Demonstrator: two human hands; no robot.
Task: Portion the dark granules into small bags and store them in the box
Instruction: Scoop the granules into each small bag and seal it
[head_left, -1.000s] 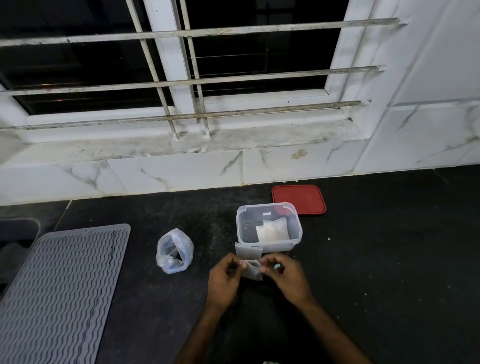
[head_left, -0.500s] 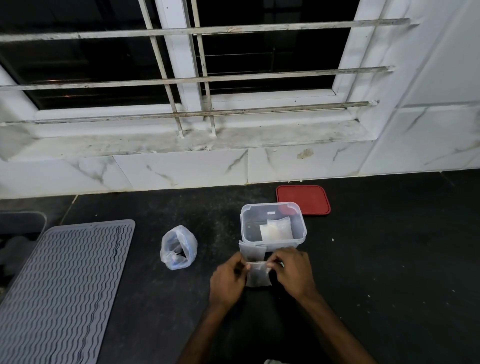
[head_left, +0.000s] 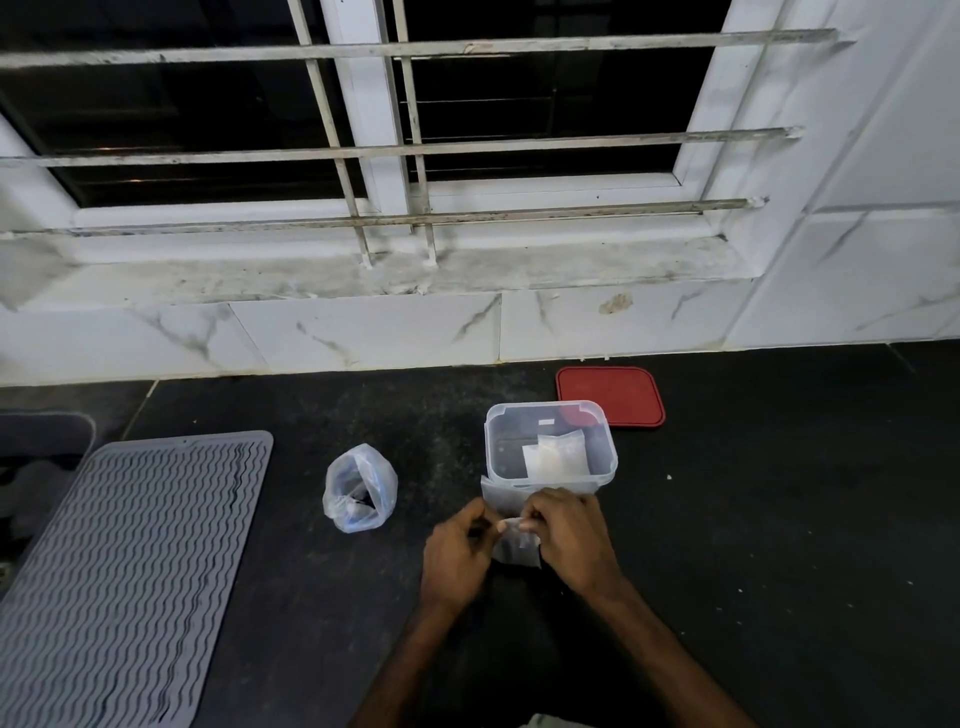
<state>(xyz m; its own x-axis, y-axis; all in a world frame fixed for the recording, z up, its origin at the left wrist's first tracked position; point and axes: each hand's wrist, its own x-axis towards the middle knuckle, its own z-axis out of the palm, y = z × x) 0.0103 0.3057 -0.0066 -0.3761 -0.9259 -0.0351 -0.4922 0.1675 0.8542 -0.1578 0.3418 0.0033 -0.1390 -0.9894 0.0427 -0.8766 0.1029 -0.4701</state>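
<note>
Both hands pinch the top edge of one small bag (head_left: 517, 548). The left hand (head_left: 457, 553) holds the left end with thumb and finger. The right hand (head_left: 571, 538) holds the right end. The bag hangs down between them, and its top edge runs from left to right.

The bag is just in front of the box (head_left: 498, 457), on the side near the person. The box is open, so I think the bag must go up and over the near wall. The right hand is a little nearer the box.

Pale packets (head_left: 556, 457) lie inside the box. Some flat clear sheets (head_left: 496, 493), maybe spare bags, touch the front of the box. The red lid (head_left: 610, 395) lies behind the box, to the right. A bigger clear bag (head_left: 361, 488) with dark stuff in it sits left of the box.

The fingers hide the small bag's top, so I cannot tell if it is closed. How full it is, is hard to see.
</note>
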